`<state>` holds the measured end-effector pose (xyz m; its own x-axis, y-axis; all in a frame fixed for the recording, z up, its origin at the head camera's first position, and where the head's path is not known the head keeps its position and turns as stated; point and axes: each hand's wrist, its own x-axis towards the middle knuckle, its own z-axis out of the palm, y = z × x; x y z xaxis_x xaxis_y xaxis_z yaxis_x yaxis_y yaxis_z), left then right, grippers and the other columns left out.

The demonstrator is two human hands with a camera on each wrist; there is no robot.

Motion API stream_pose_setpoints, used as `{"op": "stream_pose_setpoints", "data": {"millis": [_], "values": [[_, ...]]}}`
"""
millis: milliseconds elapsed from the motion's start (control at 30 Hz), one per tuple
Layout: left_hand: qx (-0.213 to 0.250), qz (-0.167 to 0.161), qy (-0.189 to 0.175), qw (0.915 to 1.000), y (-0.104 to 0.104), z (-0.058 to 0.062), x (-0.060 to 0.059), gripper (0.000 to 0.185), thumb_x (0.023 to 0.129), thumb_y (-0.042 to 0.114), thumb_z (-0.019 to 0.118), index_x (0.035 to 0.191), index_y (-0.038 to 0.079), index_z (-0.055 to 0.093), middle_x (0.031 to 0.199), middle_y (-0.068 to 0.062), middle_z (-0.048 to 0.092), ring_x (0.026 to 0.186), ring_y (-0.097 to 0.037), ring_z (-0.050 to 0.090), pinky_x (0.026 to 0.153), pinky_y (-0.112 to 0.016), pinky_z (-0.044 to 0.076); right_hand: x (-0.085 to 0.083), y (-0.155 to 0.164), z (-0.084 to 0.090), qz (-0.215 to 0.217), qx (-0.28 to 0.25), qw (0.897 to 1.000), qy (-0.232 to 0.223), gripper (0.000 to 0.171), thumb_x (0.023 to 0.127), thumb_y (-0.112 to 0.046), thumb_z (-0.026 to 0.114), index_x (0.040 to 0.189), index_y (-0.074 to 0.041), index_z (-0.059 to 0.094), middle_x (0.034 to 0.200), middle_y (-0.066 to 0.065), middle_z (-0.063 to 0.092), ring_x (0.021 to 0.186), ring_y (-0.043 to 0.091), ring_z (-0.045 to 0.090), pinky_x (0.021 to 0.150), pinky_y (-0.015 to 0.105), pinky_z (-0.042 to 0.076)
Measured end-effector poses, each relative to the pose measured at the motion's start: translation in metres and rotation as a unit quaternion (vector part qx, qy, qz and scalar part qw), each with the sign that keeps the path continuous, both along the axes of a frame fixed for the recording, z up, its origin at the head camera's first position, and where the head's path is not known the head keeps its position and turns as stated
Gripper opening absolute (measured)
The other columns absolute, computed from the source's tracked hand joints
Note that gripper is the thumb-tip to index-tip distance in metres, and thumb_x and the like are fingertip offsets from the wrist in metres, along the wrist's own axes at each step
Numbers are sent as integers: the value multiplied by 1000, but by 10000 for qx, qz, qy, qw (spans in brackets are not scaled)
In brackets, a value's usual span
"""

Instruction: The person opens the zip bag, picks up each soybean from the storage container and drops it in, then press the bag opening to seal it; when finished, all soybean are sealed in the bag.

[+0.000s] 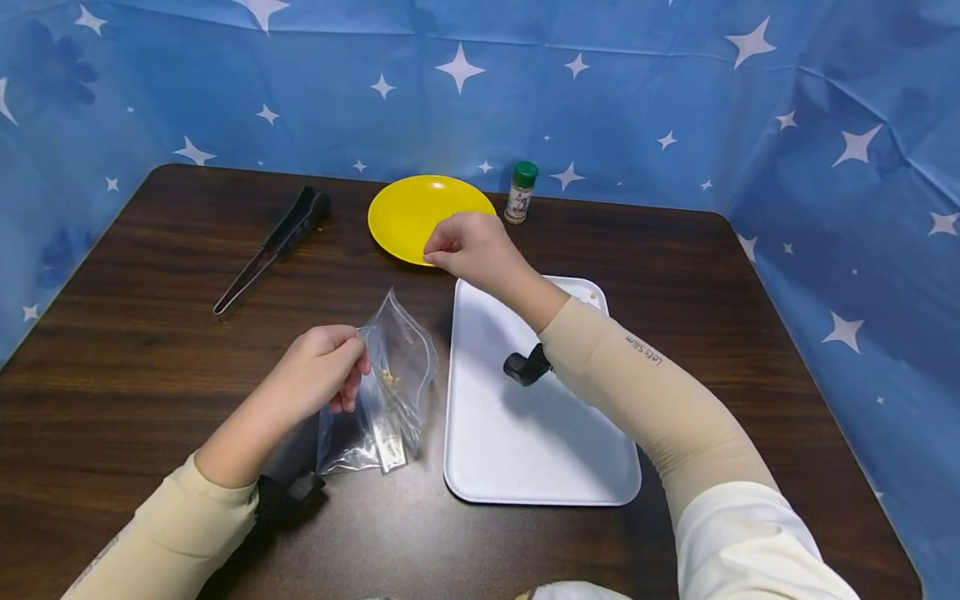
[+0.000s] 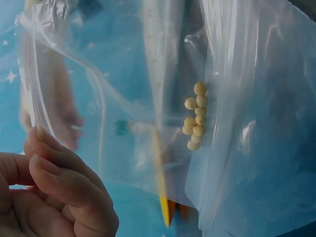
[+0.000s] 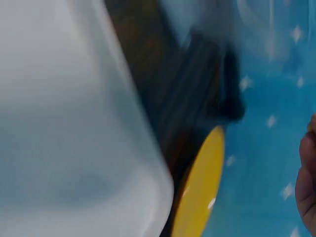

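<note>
My left hand (image 1: 327, 371) pinches the top edge of a clear zip bag (image 1: 401, 371), which stands on the table left of the tray. The left wrist view shows the bag (image 2: 123, 89) close up, with several small yellowish round beans (image 2: 196, 116) stuck to its inner wall; my left fingers (image 2: 59, 182) curl on the plastic. The beans (image 1: 387, 377) also show from the head. My right hand (image 1: 467, 246) hovers at the near rim of a yellow plate (image 1: 408, 208), fingertips pinched together. Nothing shows between them.
A white tray (image 1: 525, 425) lies under my right forearm, its corner (image 3: 64, 108) beside the plate rim (image 3: 202, 187). Black tongs (image 1: 273, 246) lie at the back left. A green-capped spice jar (image 1: 521, 192) stands right of the plate. Blue star cloth walls the table.
</note>
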<state>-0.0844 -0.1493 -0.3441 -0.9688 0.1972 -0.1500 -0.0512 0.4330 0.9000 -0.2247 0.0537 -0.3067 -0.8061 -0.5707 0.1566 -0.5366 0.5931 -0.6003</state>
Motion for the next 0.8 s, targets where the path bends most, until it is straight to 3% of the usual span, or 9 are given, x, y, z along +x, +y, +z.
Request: {"op": "stream_pose_setpoints", "data": {"millis": [167,433,567,800], "values": [[52,14,-5,10000,0,0,0,26,91,10,36,75,-4,52,52,-10,51,44,-25,54,41,-35,47,32,-13,6,1038,-350,9931,430,6,80,-11,73,85,-7,72,80,0,63,74,12,53,67,20,46],[78,0,-34,10000,-1,-1,-1,27,92,11,36,77,-4,52,52,-10,51,44,-25,54,41,-35,47,57,-21,-8,1910,-294,9802,425,5,80,-11,73,83,-7,73,82,-1,61,73,9,53,68,17,47],[108,-2,-73,9999,-1,-2,-1,27,93,12,35,77,-3,52,52,-10,51,44,-25,53,41,-35,47,60,-24,-16,2087,-242,9768,421,5,80,-11,74,82,-7,73,81,-3,61,70,8,52,65,15,45],[102,-35,-101,9999,0,-2,-1,27,93,12,35,78,-4,52,52,-11,51,45,-26,54,42,-35,47,60,-23,-21,2039,-182,9782,336,5,79,-13,75,82,-9,74,78,-5,60,67,6,51,62,15,44]]}}
